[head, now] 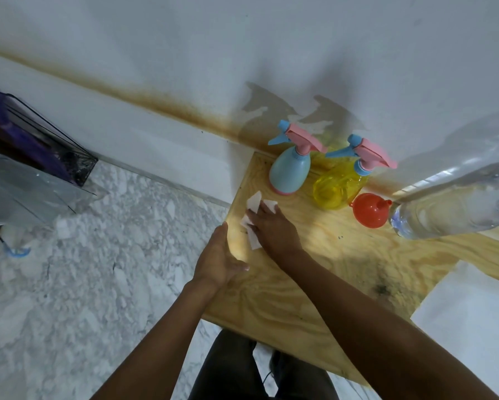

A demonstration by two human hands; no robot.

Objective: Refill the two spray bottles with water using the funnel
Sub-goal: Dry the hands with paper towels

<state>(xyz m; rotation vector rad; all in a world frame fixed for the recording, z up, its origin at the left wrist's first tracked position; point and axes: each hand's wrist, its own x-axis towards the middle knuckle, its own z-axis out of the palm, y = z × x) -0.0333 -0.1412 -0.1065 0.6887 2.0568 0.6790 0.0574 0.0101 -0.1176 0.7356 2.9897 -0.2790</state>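
Left hand (217, 262), right hand (272, 230) and forearms (372, 321) bare (right up to frame edge); dark grey trousers (228, 370); dark shoe (276, 367).

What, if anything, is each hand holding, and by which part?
Nothing is gripped. The right hand presses straight fingers on the tissue on the table; the left hand rests open at the table edge.

The table (314, 284) is matt plywood with visible grain. The blue spray bottle (288, 171), translucent yellow spray bottle (335, 189) and orange funnel (368, 210) are smooth plastic. The tissue (253, 202) is white paper
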